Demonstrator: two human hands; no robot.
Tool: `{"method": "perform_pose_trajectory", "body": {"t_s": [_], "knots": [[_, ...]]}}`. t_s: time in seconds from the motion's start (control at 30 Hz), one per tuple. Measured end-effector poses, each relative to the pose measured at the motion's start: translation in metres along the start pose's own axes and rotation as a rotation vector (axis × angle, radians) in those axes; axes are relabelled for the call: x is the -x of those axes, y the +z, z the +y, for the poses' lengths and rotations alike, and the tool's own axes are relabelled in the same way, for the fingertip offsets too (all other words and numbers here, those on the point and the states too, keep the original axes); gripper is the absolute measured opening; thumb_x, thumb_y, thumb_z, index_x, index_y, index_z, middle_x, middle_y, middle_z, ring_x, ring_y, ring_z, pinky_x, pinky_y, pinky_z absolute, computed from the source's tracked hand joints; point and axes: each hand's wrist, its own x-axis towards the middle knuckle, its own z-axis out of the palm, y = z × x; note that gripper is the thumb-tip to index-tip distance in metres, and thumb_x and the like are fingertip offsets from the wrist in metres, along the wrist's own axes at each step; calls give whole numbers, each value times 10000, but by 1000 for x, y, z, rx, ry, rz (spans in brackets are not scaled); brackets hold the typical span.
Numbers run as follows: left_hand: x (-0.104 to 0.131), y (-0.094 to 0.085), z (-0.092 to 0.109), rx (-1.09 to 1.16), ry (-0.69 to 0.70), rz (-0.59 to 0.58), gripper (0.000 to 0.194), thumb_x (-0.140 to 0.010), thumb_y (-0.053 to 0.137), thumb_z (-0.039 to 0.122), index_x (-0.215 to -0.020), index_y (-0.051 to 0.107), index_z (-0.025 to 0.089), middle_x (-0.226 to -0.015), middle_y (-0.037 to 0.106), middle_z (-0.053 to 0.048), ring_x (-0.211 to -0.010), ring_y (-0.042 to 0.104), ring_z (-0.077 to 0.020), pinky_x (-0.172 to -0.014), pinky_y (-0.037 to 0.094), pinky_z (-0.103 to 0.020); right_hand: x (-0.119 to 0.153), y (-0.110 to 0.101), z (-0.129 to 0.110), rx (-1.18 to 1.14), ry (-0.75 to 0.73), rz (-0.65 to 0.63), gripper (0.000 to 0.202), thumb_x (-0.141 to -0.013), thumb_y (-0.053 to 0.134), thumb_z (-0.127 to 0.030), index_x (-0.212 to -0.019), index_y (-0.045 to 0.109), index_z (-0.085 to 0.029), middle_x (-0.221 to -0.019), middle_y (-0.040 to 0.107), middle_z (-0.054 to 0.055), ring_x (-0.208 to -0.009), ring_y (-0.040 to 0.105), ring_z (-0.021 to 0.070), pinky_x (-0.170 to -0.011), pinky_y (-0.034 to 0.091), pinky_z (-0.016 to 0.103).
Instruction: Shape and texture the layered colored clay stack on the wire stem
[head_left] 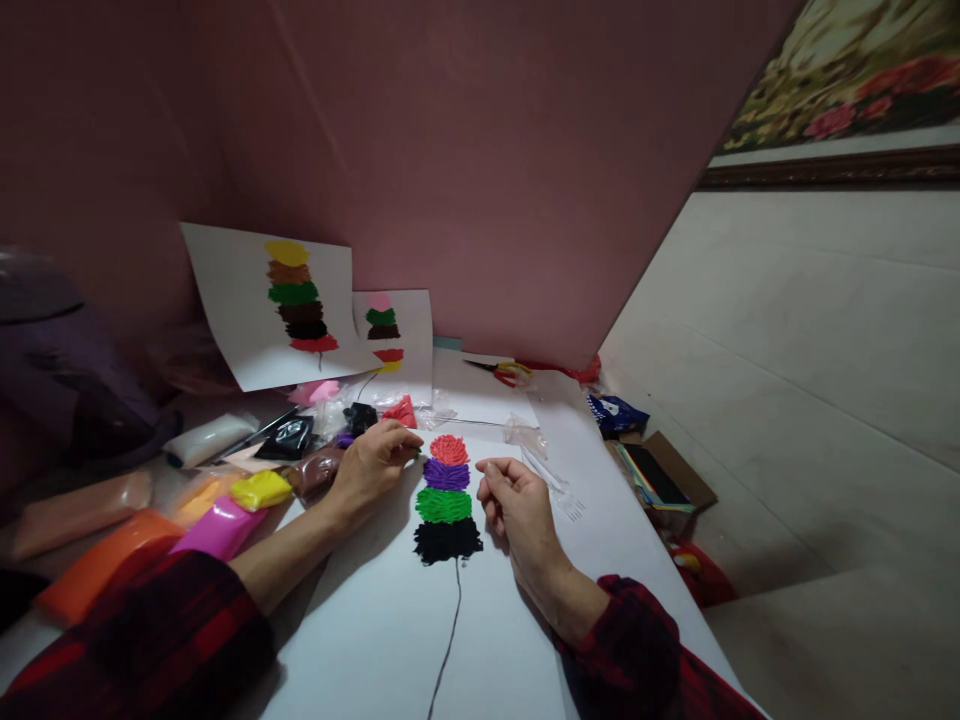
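Note:
On a white sheet of paper [382, 620] is a clay picture [448, 505] of stacked bands: red on top, then purple, green and black, with a thin dark line running down from it. My left hand [375, 465] is to the left of the red band, its thumb and fingers pinched on a small dark green bit [418, 453]. To the right of the purple band, my right hand [521, 505] has its thumb and index finger pressed together. Whatever may be between those fingertips is too small to tell.
Packs of coloured clay [217, 525] crowd the left side. Two finished pictures [296, 300] lean against the pink wall. Scissors [504, 372] lie at the back, and a clear plastic fork [566, 495] lies beyond my right hand. A cardboard box [679, 470] stands past the table's right edge.

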Motion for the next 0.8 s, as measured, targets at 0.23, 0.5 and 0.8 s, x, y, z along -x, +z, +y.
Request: {"method": "perform_pose_trajectory", "body": {"t_s": [0.23, 0.5, 0.8], "knots": [[-1, 0, 2, 35, 12, 40, 170, -782, 542, 96, -799, 682, 189, -810, 661, -28, -737, 616, -144, -648, 474, -255, 0, 0, 0, 0, -4, 2, 283, -745, 657, -433, -794, 604, -160, -510, 510, -69, -312, 299, 19, -284, 190, 143], [1, 2, 1, 23, 14, 7, 165, -769, 561, 95, -767, 691, 197, -779, 655, -22, -733, 613, -151, -639, 471, -258, 1, 0, 0, 4, 6, 4, 277, -750, 652, -428, -805, 607, -160, -520, 518, -66, -311, 298, 18, -281, 186, 141], [-1, 0, -2, 17, -17, 37, 170, -777, 554, 91, -822, 685, 191, -852, 670, -34, -741, 624, -145, -651, 488, -258, 2, 1, -2, 15, 23, 8, 255, -771, 635, -411, -810, 604, -161, -499, 500, -69, -313, 296, 21, -280, 176, 142]]}}
